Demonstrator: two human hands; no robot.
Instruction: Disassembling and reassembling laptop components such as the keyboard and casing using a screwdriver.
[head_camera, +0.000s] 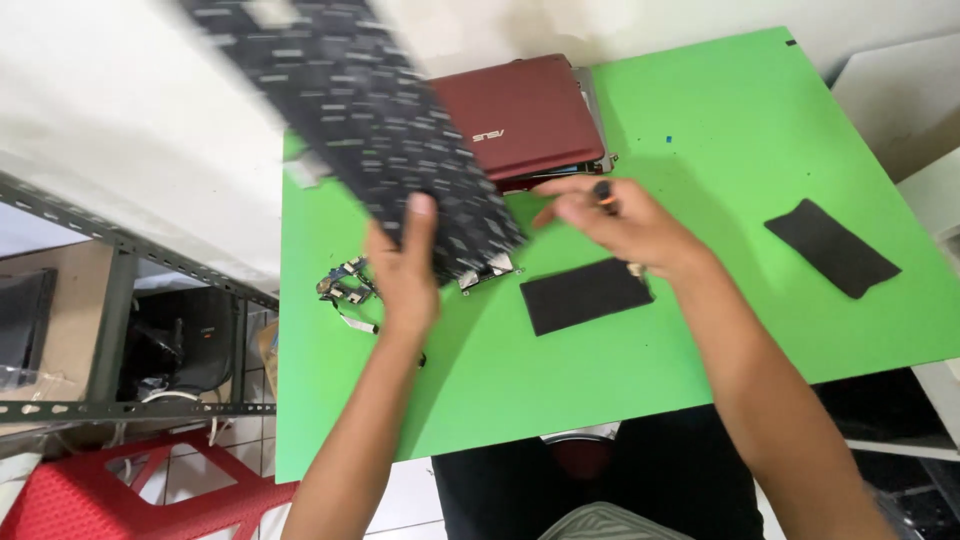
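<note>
A: Nearest the camera, what do we record first?

B: Our two forearms rise from the bottom edge over the green table top (700, 340). Left of it we note a red plastic stool (140, 495) and a grey metal rack (120, 250).

A: State of the left hand?

B: The left hand (405, 270) is closed on the lower edge of a black laptop keyboard (370, 110), thumb on its face. The keyboard is lifted clear of the table and tilted up and leftward (it is blurred).

A: And the right hand?

B: The right hand (625, 225) is curled around a small dark tool with an orange band (603, 193); we cannot tell what kind.

A: Items on the table?

B: A black rectangular pad (585, 295) lies just below the right hand. A second black pad (832, 247) lies well apart to the right. Small circuit parts with a ribbon cable (345, 290) lie beside the left wrist.

A: Farthest back?

B: A dark red laptop (525, 115) lies closed at the table's far edge, partly behind the keyboard, against a white wall (120, 110).
</note>
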